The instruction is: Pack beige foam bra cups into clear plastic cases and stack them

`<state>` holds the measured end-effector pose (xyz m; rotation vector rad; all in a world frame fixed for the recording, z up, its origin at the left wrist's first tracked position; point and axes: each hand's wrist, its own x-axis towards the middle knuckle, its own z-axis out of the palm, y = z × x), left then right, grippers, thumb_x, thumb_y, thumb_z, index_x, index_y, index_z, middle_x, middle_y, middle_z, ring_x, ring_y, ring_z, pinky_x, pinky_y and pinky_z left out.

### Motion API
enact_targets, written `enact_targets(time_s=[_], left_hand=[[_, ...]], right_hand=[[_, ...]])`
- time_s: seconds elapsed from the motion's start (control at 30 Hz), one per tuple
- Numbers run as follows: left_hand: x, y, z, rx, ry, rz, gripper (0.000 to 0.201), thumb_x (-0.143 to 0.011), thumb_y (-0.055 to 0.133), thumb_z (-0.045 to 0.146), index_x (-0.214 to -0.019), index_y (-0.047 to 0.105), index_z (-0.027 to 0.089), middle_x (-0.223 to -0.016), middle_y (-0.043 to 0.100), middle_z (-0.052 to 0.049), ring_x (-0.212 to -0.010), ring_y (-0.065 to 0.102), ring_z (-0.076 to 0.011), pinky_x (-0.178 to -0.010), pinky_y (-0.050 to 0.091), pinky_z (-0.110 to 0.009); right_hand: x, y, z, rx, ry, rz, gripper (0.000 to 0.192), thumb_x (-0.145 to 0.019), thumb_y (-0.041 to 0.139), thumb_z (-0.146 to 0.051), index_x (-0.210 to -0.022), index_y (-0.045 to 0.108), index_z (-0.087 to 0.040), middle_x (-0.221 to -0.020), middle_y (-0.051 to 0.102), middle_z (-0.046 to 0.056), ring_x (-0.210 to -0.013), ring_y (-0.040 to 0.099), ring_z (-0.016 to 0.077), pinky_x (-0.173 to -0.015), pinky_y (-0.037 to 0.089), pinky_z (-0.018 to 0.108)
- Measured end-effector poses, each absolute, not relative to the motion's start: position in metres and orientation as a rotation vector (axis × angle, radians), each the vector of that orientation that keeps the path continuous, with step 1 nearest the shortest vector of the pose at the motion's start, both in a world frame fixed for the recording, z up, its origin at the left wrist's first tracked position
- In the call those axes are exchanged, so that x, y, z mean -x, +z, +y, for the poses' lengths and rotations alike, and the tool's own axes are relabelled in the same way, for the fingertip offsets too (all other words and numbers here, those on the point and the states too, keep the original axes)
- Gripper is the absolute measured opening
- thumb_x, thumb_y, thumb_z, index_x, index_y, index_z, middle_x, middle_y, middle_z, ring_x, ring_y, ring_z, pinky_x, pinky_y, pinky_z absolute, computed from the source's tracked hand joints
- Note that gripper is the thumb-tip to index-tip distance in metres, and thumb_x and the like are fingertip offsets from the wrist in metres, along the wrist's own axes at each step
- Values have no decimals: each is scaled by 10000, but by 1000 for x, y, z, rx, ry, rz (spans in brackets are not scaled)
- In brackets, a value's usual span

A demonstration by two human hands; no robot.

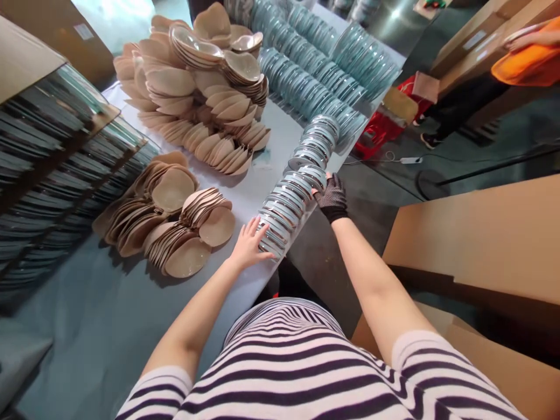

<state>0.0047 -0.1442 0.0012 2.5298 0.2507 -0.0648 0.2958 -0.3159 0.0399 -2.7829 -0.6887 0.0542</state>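
Observation:
A long row of shiny round discs (286,204), standing on edge and packed face to face, runs along the edge of the white-covered table. My bare left hand (250,245) is at the near end of this row, fingers spread, fingertips touching the last discs. In a dark fingerless glove, my right hand (332,198) reaches the row's right side, farther up. Its bare fingertips rest against the disc edges, and part of the hand is turned away. Beyond it the row continues with another bunch of discs (315,143), slightly bent out of line.
Beige petal-shaped pieces (175,87) are heaped at the back left, with smaller stacks (188,233) nearer. More disc rows (306,70) fill the far table. Boxed glass sheets (52,151) stand left. Cardboard boxes (481,239) are right; a person in orange (531,61) stands beyond.

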Motion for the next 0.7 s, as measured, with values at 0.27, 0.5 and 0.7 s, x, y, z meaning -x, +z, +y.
enact_targets(time_s=[0.27,0.5,0.7], left_hand=[[14,-10,-185,-2463,-41,381,966,-706,779,671,-1509,484,223,-1622,366,-177,-1532,270,-396,-1227,316,-549],[31,-7,-216,-2428,-84,666,847,-740,756,634,-1472,528,275,-1595,414,-167,-1504,326,-418,-1185,340,-606],[10,-2,-217,-2395,11,745,647,-850,656,523,-1412,544,223,-1577,428,-184,-1508,339,-368,-1205,318,-583]], right_hand=[[-347,27,-279,2772,209,-854,522,-881,636,-467,-1234,625,-83,-1227,620,227,-1137,550,352,-997,444,461],[-363,34,-247,2600,301,-1339,331,-959,550,-395,-1052,682,-105,-1274,611,201,-1196,501,317,-1082,370,422],[-387,29,-232,2577,195,-1379,340,-982,517,-342,-1181,683,-121,-1461,515,180,-1357,380,354,-1154,295,502]])
